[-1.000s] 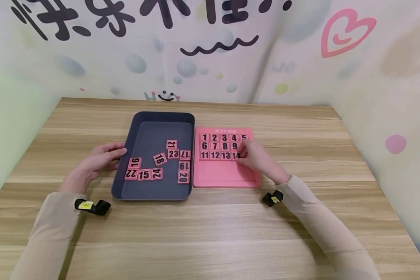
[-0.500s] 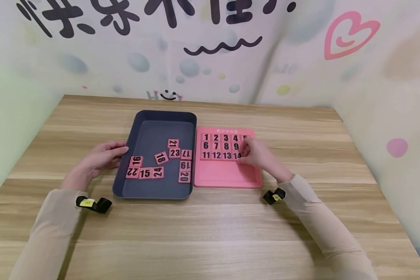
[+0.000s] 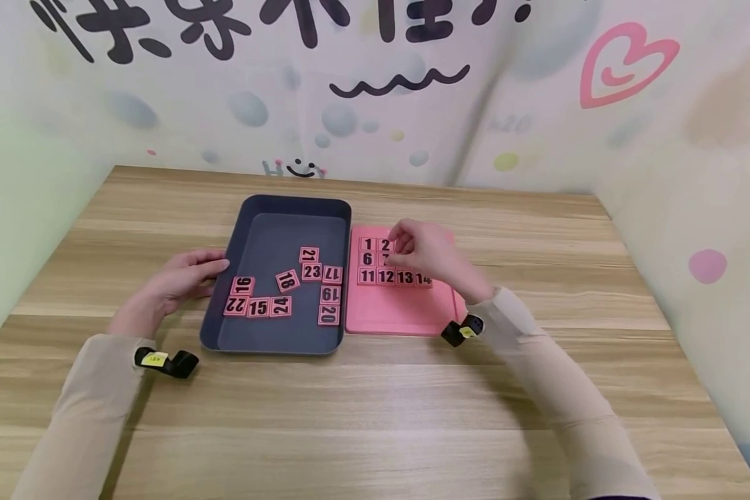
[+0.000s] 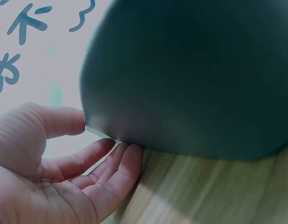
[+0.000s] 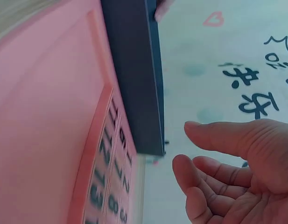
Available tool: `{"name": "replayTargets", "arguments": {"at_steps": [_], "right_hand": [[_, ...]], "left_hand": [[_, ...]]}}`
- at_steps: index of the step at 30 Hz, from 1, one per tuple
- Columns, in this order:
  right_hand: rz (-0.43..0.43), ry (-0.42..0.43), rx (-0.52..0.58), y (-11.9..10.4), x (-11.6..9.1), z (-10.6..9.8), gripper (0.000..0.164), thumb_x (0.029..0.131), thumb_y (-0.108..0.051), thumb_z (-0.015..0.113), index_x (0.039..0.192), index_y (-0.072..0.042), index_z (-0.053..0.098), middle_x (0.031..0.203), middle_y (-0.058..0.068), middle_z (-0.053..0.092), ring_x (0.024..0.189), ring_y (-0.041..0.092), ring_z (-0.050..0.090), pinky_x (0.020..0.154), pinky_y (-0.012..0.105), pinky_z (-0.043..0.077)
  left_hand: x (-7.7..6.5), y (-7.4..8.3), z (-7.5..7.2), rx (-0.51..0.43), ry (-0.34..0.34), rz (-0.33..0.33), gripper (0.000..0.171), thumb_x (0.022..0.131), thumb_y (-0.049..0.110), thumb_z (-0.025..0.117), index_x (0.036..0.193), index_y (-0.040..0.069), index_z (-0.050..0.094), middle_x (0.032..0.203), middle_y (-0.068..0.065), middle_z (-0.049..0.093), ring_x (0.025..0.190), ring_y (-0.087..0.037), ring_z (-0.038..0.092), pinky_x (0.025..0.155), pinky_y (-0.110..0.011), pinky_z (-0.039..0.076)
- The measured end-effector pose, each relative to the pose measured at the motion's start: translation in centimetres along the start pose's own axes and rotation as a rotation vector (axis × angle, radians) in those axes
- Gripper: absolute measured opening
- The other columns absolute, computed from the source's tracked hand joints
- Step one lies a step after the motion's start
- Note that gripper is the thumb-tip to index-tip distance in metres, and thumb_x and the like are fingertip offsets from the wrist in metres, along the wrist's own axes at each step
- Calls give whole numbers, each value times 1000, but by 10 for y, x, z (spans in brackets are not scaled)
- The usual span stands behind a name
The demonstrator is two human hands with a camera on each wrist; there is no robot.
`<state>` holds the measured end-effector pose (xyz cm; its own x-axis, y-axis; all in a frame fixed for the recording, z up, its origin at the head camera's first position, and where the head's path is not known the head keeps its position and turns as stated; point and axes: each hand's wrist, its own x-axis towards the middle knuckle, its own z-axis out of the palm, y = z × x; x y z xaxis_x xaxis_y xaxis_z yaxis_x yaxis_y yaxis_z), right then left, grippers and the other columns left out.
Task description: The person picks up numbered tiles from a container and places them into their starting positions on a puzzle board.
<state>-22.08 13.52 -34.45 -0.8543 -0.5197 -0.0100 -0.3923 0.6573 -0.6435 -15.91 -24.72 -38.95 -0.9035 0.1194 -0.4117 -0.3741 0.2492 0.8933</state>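
Observation:
My left hand [image 3: 184, 283] holds the left side of a dark blue-grey tray [image 3: 250, 229], its thumb at the rim; in the left wrist view the fingertips [image 4: 129, 154] meet the outer wall. Pink number tiles lie in the tray, among them tile 18 [image 3: 287, 280], tile 15 [image 3: 258, 307] and tile 20 [image 3: 328, 315], turned various ways. Beside it, a pink puzzle board [image 3: 394, 312] carries rows of tiles, with 11, 12, 13 and tile 14 [image 3: 423, 278] along the lowest. Over the upper rows hovers my right hand [image 3: 428, 253], hiding several tiles; its thumb and fingers are apart with nothing between them.
The wooden table [image 3: 362, 417] runs up to a printed wall [image 3: 375, 132] at the back. Tray and board stand side by side, nearly touching. A black wrist camera [image 3: 175, 364] sits on the left sleeve, another wrist camera [image 3: 461, 330] on the right.
My right hand has moved left and up from tile 14, uncovering that tile and now covering the upper rows. My left hand stays at the tray, whose tiles lie as before.

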Motion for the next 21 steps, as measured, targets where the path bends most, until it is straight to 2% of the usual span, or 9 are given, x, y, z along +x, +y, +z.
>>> {"name": "replayTargets", "arguments": {"at_steps": [8,13,21], "right_hand": [[-37,-35,88,-22,20,20,31,79,-6,74,104,4,58,91,11,61,81,21,60,74,28,50],[-68,-55,80,-37,30,31,34,78,-7,76,105,4,59,91,11,60,82,19,60,75,26,50],[-121,-120,89,-63,44,46,35,80,-11,76,108,3,59,95,12,60,85,17,59,76,22,49]], "left_hand": [[-1,1,1,8,3,-2,62,98,26,50,143,-9,23,101,8,54,85,0,56,77,-20,50],[-1,2,2,33,9,-6,61,98,27,49,143,-8,25,111,-1,51,86,0,55,78,-20,49],[0,1,0,31,9,-3,60,98,27,49,142,-8,26,111,0,50,86,-1,55,78,-20,49]]}}
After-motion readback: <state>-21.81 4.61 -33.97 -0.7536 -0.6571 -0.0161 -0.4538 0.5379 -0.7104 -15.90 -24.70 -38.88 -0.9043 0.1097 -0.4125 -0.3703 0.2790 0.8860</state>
